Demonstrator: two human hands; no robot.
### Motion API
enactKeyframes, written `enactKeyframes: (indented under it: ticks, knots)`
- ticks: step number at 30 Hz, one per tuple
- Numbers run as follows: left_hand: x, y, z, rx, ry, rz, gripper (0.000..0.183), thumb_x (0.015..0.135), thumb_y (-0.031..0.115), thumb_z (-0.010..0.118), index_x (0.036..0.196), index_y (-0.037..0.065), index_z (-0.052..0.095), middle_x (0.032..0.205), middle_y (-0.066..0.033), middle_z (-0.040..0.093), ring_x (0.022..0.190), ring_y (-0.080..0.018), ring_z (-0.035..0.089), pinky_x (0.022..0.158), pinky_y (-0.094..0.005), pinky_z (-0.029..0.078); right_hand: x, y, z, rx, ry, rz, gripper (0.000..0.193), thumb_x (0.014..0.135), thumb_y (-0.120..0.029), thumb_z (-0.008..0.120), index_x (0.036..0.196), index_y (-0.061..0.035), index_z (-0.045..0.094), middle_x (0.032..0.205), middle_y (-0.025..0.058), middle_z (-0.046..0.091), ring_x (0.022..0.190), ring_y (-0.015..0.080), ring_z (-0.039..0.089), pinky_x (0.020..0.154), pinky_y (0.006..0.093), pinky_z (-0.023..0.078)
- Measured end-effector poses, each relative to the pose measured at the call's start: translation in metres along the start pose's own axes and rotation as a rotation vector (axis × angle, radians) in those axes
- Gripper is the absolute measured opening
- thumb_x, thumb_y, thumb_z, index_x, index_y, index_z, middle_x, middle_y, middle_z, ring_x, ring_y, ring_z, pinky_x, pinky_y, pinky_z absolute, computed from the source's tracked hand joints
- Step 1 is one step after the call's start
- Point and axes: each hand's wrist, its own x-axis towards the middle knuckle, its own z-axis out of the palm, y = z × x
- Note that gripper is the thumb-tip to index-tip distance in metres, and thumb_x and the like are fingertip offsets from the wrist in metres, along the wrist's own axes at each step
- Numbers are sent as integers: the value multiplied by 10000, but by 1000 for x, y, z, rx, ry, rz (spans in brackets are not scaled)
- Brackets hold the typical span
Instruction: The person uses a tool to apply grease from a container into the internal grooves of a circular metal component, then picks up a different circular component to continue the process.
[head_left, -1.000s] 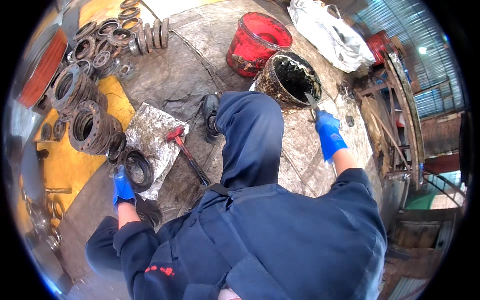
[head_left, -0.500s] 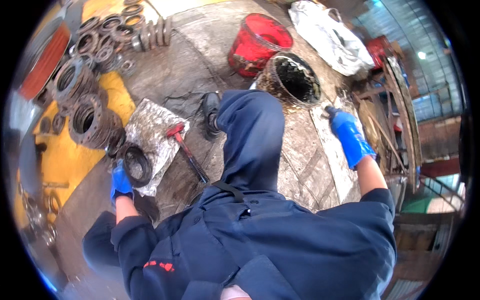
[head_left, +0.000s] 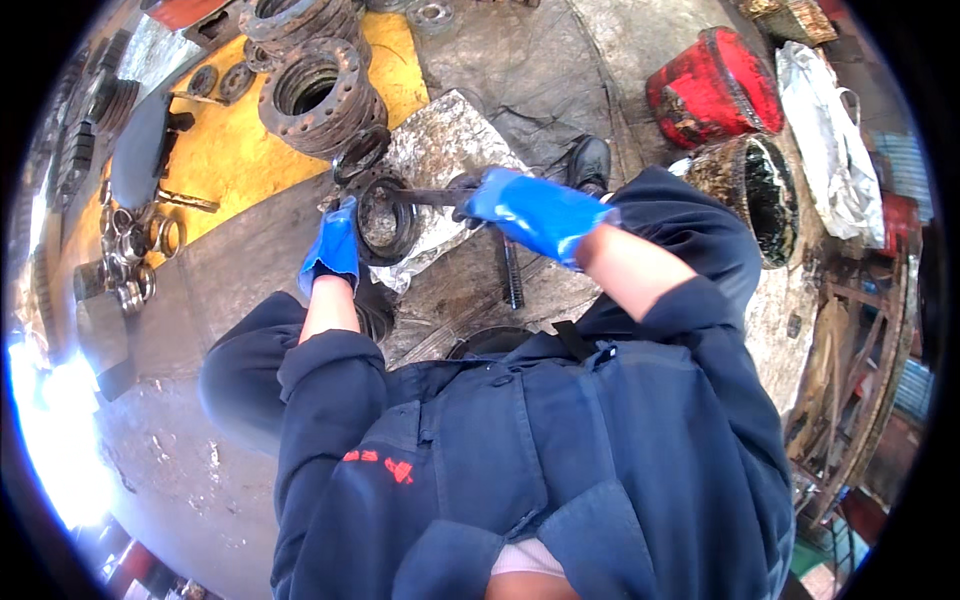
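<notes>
My left hand point(head_left: 335, 242), in a blue glove, grips the near left rim of a dark, greasy metal ring point(head_left: 407, 235). The ring stands tilted at the edge of a stained white sheet point(head_left: 450, 130). My right hand point(head_left: 535, 212), also gloved in blue, is closed on a flat, dark metal blade point(head_left: 430, 197). Its far end reaches the ring's upper right rim; whether it is a file or a scraper I cannot tell. Under my right hand lies a hammer, of which only the dark ribbed handle point(head_left: 514, 278) shows. A smaller ring point(head_left: 362, 152) leans just beyond.
A stack of rusty flanges point(head_left: 318, 95) stands on a yellow sheet point(head_left: 215, 150). At the far right are a red bucket point(head_left: 700, 95), a grease-caked bucket point(head_left: 730, 190) and a white sack point(head_left: 825, 150). Several small rings point(head_left: 125, 245) lie on the left. A wooden frame point(head_left: 850, 370) borders the right.
My right hand has swung from beside the grease-caked bucket over to the ring, bringing the blade with it. My left hand stays at the ring. The whole view has turned toward the left.
</notes>
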Motion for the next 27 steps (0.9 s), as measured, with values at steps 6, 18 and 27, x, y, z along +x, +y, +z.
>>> enactKeyframes:
  ticks: [6, 18, 27]
  knots:
    - [-1, -8, -24, 559, -61, 282, 333, 986, 42, 475, 1279, 2, 630, 1255, -187, 669, 1152, -282, 646, 969, -359, 504, 89, 6, 69, -159, 31, -73, 344, 845, -271, 764, 1158, -140, 711, 920, 114, 754, 816, 233, 726, 734, 368, 570]
    - [-1, 16, -20, 392, -97, 69, 378, 1043, 179, 429, 1351, 35, 594, 1349, -168, 629, 1254, -273, 594, 1037, -343, 453, 73, -23, 65, -186, 95, -292, 354, 929, -219, 550, 1262, -164, 656, 1121, 143, 720, 997, 360, 693, 891, 431, 553]
    - [9, 6, -18, 372, 3, 105, 359, 1051, 222, 435, 1254, 33, 664, 1196, -162, 705, 1040, -239, 674, 883, -356, 514, 29, -16, 62, -601, -12, -680, 440, 953, -186, 524, 1388, -253, 524, 1079, 120, 699, 998, 318, 708, 731, 473, 582]
